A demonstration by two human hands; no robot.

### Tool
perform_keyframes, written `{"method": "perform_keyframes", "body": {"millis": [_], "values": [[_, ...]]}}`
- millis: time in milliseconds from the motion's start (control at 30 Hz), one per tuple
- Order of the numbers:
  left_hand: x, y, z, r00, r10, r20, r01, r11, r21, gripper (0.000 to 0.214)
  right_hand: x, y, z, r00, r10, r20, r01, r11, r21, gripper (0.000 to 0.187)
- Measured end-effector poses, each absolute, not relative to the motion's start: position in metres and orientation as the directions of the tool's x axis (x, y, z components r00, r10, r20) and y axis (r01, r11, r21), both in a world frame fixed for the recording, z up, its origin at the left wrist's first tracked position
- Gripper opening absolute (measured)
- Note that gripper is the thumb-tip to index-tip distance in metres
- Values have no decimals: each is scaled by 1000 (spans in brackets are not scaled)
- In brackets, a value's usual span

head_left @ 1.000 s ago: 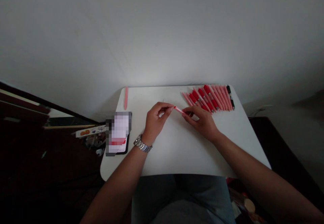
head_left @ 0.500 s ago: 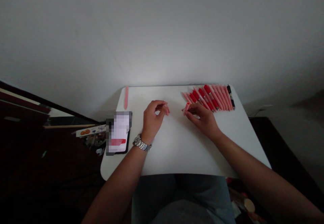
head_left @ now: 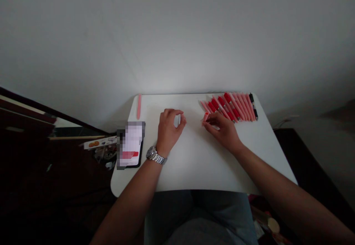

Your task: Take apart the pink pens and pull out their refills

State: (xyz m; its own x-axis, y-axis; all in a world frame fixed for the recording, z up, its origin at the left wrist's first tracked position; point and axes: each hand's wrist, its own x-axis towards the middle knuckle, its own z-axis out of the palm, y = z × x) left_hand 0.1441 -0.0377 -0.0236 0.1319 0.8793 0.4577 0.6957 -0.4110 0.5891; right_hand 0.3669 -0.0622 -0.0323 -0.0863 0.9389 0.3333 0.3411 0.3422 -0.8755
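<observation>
Over the middle of the white table, my left hand [head_left: 169, 128] is curled with thumb and forefinger pinched. Whatever is in that pinch is too small and blurred to name. A short gap to the right, my right hand [head_left: 223, 128] grips a pink pen part [head_left: 205, 116], a tube with a red-looking upper end, between thumb and fingers. The rest of the part is hidden by the fingers. Just behind my right hand lies a slanted row of pink, red and black pens [head_left: 241, 106]. One pink pen [head_left: 139, 106] lies alone at the far left of the table.
A phone [head_left: 130, 145], partly pixelated, lies at the left edge of the white table [head_left: 194, 163]. A wall [head_left: 177, 53] rises behind the table. A dark surface [head_left: 302, 156] stands to the right, and assorted items [head_left: 107, 152] sit low at the left.
My left hand has turned slightly and its finger ring has widened; the pink piece seen at its fingertips no longer shows clearly. My right hand and its pink pen part have barely moved.
</observation>
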Motion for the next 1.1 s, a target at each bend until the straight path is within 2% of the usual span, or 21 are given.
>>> {"method": "perform_keyframes", "body": {"millis": [400,1100], "values": [[148,-42,-26,239,869,432,792,-432,431,22,363,-64,-27,-102,928,358,376,370,-850,28],[151,-43,-27,228,868,442,816,-417,399,20,363,-64,-27,-106,923,371,389,382,-838,24]]}}
